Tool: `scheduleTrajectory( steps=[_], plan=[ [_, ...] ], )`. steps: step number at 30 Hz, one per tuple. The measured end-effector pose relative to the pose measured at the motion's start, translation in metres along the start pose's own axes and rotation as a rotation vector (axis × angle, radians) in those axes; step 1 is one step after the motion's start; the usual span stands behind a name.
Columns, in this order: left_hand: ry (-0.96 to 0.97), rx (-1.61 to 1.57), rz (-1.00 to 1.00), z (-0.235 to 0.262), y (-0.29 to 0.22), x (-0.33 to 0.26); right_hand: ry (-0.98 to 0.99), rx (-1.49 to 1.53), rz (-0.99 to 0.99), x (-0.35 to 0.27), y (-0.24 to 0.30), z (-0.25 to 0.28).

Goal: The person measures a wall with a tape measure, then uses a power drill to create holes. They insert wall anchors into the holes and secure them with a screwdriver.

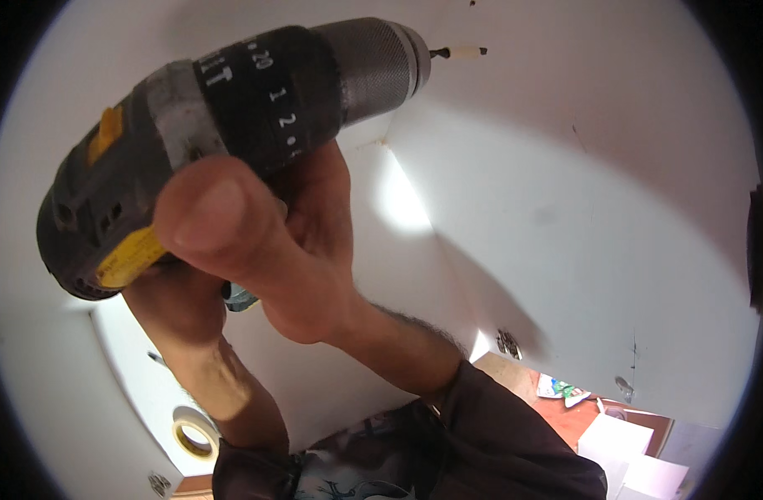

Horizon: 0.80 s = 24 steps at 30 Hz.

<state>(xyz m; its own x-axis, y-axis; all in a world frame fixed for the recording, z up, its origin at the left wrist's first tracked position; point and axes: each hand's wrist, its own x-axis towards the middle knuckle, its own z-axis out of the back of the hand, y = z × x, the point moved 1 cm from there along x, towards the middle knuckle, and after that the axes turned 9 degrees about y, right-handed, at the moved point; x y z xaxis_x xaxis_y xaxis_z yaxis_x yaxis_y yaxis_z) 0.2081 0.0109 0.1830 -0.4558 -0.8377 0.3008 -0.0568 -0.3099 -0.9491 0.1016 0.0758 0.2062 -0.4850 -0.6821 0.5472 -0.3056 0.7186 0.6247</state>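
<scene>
A cordless drill (256, 100), black and yellow with a ribbed grey chuck, fills the upper left and points right. From its chuck sticks a thin drill bit (466, 52), with a pale sleeve or tape wrap round it and a dark tip showing. My right hand (273, 250) is closed on the drill from below, its thumb up against the side of the body. Under the rear of the drill is my left hand (181, 304), also closed on it; its fingers are hidden behind the tool.
White panels (565, 200) surround my arms and meet in a corner beyond the drill. A tape roll (195, 437) lies at the lower left. Metal hinges (508, 343) sit along the right panel's near edge. Beyond are white sheets (615, 446) and a colourful packet (562, 389).
</scene>
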Motion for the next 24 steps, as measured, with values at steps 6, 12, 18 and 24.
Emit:
scheduleTrajectory(
  steps=[6,12,18,24],
  plan=[
    [0.007,0.245,-0.108,-0.020,0.002,0.013,-0.045,-0.049,0.034,0.022,-0.001,0.015],
    [0.020,0.124,-0.162,-0.043,-0.016,0.029,-0.096,-0.041,0.058,0.034,-0.011,0.030],
    [-0.005,0.217,-0.118,-0.037,-0.021,0.034,-0.129,-0.012,0.065,0.038,-0.013,0.035],
    [-0.061,0.323,-0.070,-0.045,-0.024,0.027,-0.159,0.011,0.078,0.037,-0.013,0.038]
  ],
)
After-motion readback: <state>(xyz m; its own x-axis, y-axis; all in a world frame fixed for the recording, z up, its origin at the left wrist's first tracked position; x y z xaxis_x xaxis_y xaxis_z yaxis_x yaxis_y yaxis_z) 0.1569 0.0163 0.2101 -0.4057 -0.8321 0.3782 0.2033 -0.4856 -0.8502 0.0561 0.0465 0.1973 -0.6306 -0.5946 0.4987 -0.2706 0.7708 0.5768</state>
